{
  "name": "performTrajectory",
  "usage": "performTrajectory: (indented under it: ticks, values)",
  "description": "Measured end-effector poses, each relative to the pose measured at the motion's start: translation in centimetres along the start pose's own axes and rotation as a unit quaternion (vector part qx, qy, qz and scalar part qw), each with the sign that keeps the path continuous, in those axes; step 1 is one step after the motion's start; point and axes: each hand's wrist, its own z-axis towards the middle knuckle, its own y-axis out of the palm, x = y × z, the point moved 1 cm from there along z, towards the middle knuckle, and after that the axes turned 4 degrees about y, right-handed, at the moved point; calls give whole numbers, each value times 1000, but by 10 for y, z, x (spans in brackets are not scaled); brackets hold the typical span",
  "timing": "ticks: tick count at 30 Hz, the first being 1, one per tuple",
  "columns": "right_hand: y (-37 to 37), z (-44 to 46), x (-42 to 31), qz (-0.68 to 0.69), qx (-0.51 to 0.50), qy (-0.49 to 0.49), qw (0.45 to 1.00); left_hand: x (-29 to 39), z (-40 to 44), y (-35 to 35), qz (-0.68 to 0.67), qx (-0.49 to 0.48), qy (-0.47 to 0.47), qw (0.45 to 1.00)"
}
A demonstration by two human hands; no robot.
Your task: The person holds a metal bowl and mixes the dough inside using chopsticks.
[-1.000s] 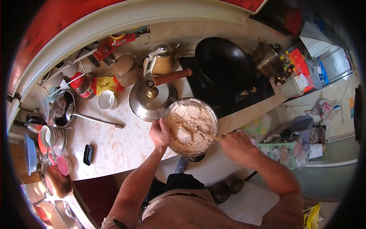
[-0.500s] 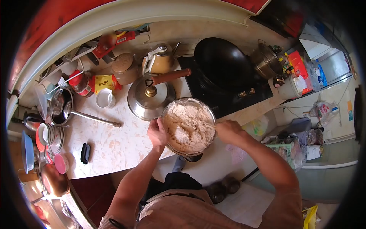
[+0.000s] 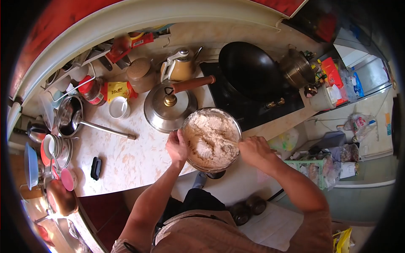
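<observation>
A metal bowl [image 3: 240,127] full of lumpy floury dough [image 3: 211,128] sits at the counter's front edge, partly overhanging it. My left hand [image 3: 177,146] is closed on the bowl's left rim, thumb on top. On the right, my right hand [image 3: 254,149] is wrapped round a thin pale stick, perhaps chopsticks [image 3: 231,142], whose far end is sunk in the dough. Behind the bowl lies a steel pot lid [image 3: 158,110] with a brass knob. A wooden handle [image 3: 193,84] passes behind the knob.
A black wok [image 3: 249,69] stands on the dark cooktop [image 3: 291,102]. A kettle [image 3: 182,67], a brown jar [image 3: 140,76] and a white cup [image 3: 119,108] line the back. A steel ladle [image 3: 107,129] rests in a pan at left, near stacked bowls [image 3: 63,152] and a black object [image 3: 96,168].
My right hand and the stick have shifted slightly right and down, and the dough's surface is a little rearranged. My left hand stays on the rim. The whole view has shifted slightly.
</observation>
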Motion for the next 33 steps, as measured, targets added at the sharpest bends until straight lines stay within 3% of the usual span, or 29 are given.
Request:
performTrajectory:
  ticks: [4, 6, 10, 16, 23, 27, 30, 33]
  values:
    - [25, 17, -10, 32, -26, 10, 999, -4, 1, 0, 2, -19, -20, 1000]
    - [36, 10, -18, 15, -31, -39, 999, -2, 2, -1, 4, -13, -13, 1000]
    - [-9, -23, -7, 23, -16, -59, 998, -5, 1, 5, -61, 2, -10, 998]
    - [3, -4, -18, 48, 23, -8, 999, 3, 2, 0, -7, -13, -28, 999]
    - [13, 8, 4, 15, -52, 18, 998, -9, 2, 1, 47, -16, -10, 999]
    - [-9, -5, -2, 48, 3, 31, 998, -6, 5, 1, 16, 0, 4, 1000]
    - [-14, 2, -25, 60, -94, 3, 994, -5, 2, 2, 14, -11, -3, 1000]
    - [20, 28, -23, 101, -105, 33, 989, -4, 3, 2, 25, -20, -4, 999]
